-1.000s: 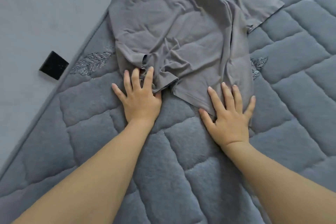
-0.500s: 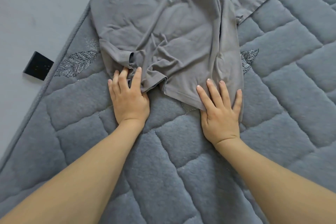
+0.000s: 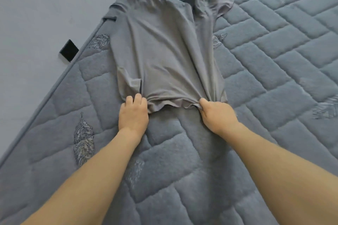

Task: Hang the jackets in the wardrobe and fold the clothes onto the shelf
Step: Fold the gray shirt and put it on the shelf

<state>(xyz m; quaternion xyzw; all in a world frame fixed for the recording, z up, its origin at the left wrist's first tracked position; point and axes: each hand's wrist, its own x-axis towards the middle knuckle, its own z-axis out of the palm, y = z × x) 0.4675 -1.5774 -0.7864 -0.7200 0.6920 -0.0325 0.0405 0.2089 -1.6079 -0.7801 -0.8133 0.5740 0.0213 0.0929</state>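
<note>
Quilted grey mattress (image 3: 274, 60) is filling most of the view, its surface stitched in brick-shaped panels with leaf motifs embroidered here and there. Pale wall (image 3: 45, 14) is running along the mattress's left edge, and a small black square object (image 3: 69, 50) is sitting against that wall just beside the mattress border.

Grey T-shirt (image 3: 164, 56) is lying lengthwise on the mattress, hem toward the person and collar end at the far side. Its body is lying fairly smooth, with tension creases fanning out from the hem. One sleeve (image 3: 212, 5) is lying bunched at the far right; the left edge of the garment is reaching the mattress border near the wall.

Both bare forearms are extending in from the bottom of the view. Left hand (image 3: 133, 113) is gripping the hem's left corner, fingers curled round gathered fabric, knuckles up. Right hand (image 3: 217, 113) is gripping the hem's right corner in the same manner, fingers curled under and cloth bunched in the grip. The hem between the two hands is hanging in a slight ruffle, just above the mattress surface.
</note>
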